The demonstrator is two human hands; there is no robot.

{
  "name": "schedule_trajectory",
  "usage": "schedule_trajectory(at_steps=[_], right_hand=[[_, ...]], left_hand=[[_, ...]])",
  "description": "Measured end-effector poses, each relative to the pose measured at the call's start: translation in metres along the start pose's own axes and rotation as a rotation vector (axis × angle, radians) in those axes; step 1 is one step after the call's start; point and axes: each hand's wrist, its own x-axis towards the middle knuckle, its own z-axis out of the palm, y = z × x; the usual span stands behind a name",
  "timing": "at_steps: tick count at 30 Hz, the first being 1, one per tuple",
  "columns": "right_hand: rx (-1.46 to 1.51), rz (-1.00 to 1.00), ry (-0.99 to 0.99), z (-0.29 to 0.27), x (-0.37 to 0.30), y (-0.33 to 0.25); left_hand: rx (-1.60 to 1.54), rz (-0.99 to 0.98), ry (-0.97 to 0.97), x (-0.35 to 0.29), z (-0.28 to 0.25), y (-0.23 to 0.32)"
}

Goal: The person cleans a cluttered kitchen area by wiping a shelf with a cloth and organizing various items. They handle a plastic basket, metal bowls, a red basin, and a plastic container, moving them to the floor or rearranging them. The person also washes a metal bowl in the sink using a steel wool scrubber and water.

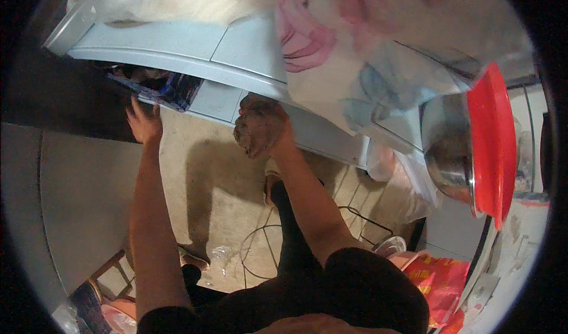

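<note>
My left hand [144,121] has its fingers spread and holds nothing; its fingertips are at the front edge of the lower shelf, just below a dark blue basket [183,91] with dark contents. In my right hand [284,130] is a lumpy brown-grey bundle [254,126] that looks like a crumpled rag, though its kind is not clear. The fingers are mostly hidden behind it. This hand is in front of the pale blue lower shelf [220,100], under the upper shelf's curved edge [177,63].
A flower-print cloth [367,56] hangs over the upper shelf, beside whitish plastic sheeting [195,0]. To the right are a steel pot [447,150] and a red basin [494,147]. A wire frame [248,245] stands on the floor near my legs; a red bag [438,281] sits lower right.
</note>
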Motion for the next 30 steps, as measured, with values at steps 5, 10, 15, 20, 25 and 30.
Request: schedule_trajectory(at_steps=[5,10,15,20,25,30], right_hand=[[0.283,0.084,0.037,-0.023,-0.020,0.005],[0.177,0.030,0.269,0.017,-0.079,0.016],[0.041,0.087,0.220,-0.004,-0.143,0.043],[-0.023,0.243,0.463,0.042,-0.209,0.064],[0.324,0.399,0.143,0.080,-0.250,0.050],[0.210,0.182,0.265,0.132,-0.283,-0.003]], left_hand=[[-0.641,-0.469,-0.929,-0.203,-0.023,-0.146],[-0.762,-0.823,-0.935,-0.329,-0.137,-0.094],[-0.726,-0.644,-0.816,-0.332,-0.202,-0.051],[-0.763,-0.854,-0.763,-0.277,-0.286,0.020],[-1.058,-0.552,-0.769,-0.289,-0.283,0.025],[-1.131,-0.171,-0.828,-0.234,-0.320,0.126]])
